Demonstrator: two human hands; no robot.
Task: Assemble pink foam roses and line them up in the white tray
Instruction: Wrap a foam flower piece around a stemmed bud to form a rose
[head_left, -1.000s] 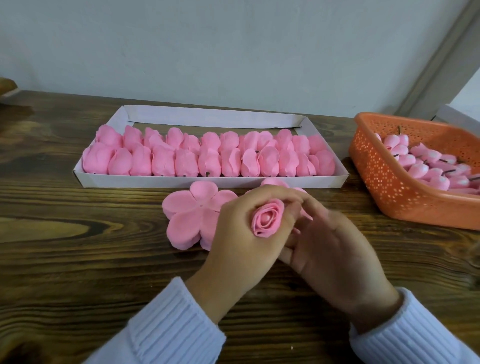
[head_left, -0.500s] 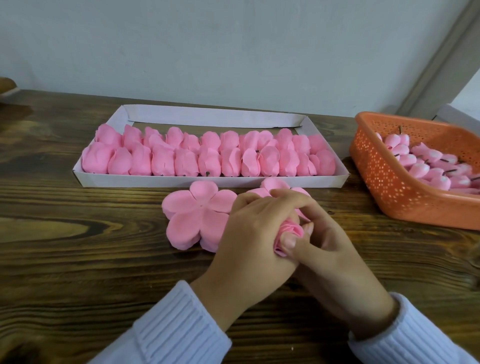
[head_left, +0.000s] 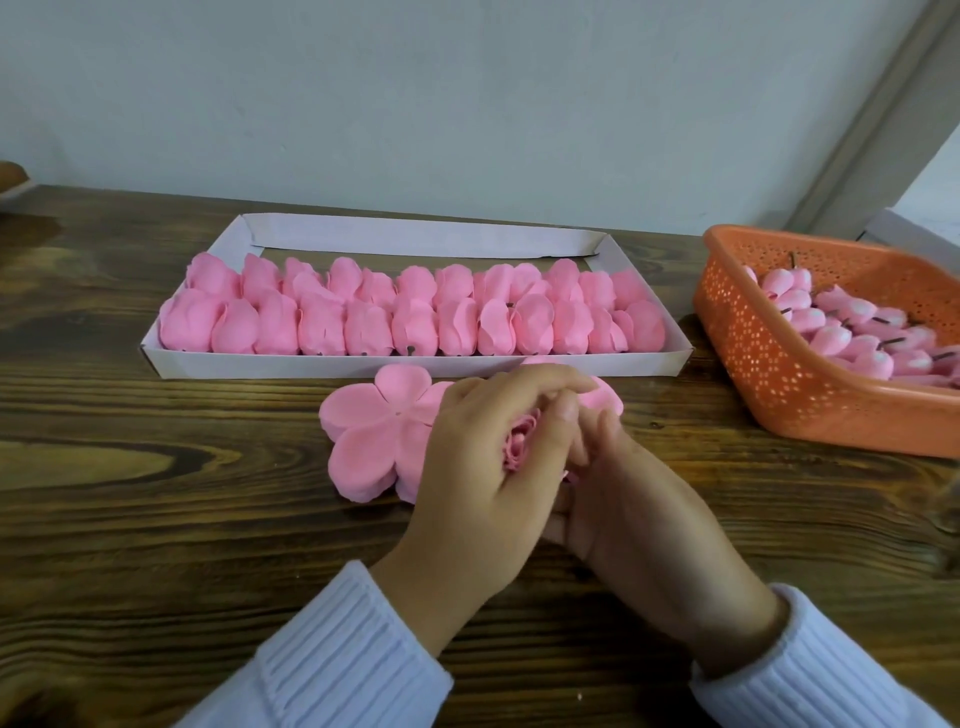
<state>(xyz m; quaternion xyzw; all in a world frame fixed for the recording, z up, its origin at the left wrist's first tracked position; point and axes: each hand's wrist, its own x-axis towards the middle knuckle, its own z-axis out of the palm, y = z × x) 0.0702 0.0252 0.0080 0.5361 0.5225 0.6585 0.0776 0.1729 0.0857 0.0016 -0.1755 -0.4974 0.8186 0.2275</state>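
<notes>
Pink foam peeks out between the fingers. A rolled rose (head_left: 519, 447) sits in the left grip (head_left: 483, 467), thumb and fingers curled round it so that only its spiral top shows. The right grip (head_left: 639, 519) closes on the same rose from the right. It presses against the left one with its fingers curled in, and most of that hold is hidden.

Just left of the grips and partly under the left one, a flat five-lobed petal (head_left: 374, 431) lies on the wooden table (head_left: 156, 519). A second petal (head_left: 605, 402) shows just past the fingertips.

Beyond them stands the white tray (head_left: 260, 366), its near wall close to the fingertips. Two packed rows of roses (head_left: 363, 322) lie in it, touching one another. Well off to the right, an orange basket (head_left: 753, 374) holds buds (head_left: 831, 335) with dark stems.

Behind the grips come white ribbed sleeves (head_left: 337, 654).
</notes>
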